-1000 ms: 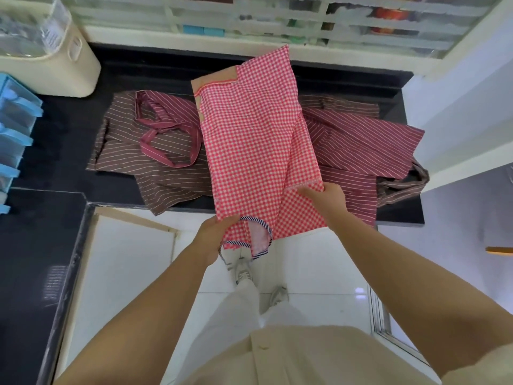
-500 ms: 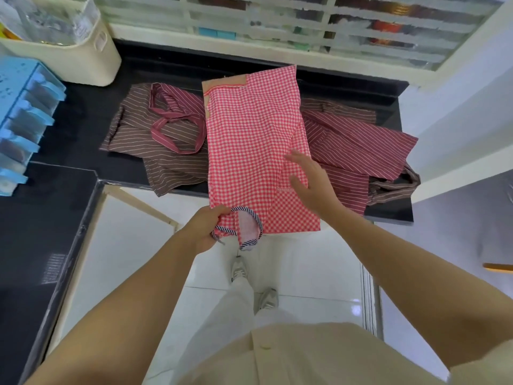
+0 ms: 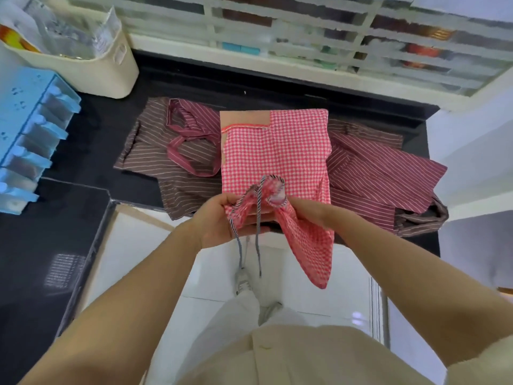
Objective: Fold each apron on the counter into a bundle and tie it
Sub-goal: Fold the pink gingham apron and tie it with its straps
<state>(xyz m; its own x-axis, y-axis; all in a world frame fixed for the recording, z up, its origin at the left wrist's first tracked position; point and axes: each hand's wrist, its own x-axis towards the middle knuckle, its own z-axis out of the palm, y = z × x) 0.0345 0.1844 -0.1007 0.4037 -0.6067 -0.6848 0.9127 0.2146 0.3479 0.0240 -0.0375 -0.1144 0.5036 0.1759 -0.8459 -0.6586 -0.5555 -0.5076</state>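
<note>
Red gingham apron (image 3: 274,151): thin woven cloth folded to a rect. panel, flat on the glossy black counter (image 3: 111,129), 12 o'clock from both hands. L hand (image 3: 219,220) grasps the bunched near edge. R hand (image 3: 308,212) grasps the same edge. Striped cords (image 3: 258,240) hang toward 6 o'clock. Brown striped apron (image 3: 155,159) lies at 9 o'clock, maroon striped apron (image 3: 383,173) at 3.

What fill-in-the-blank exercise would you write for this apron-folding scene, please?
1. The left hand and right hand grip the checked apron, which lies on other aprons patterned with ____.
2. The drawer unit on the counter is coloured ____.
3. The cream basket stands to the ____ of the checked apron.
Missing words: stripes; blue; left.
</note>
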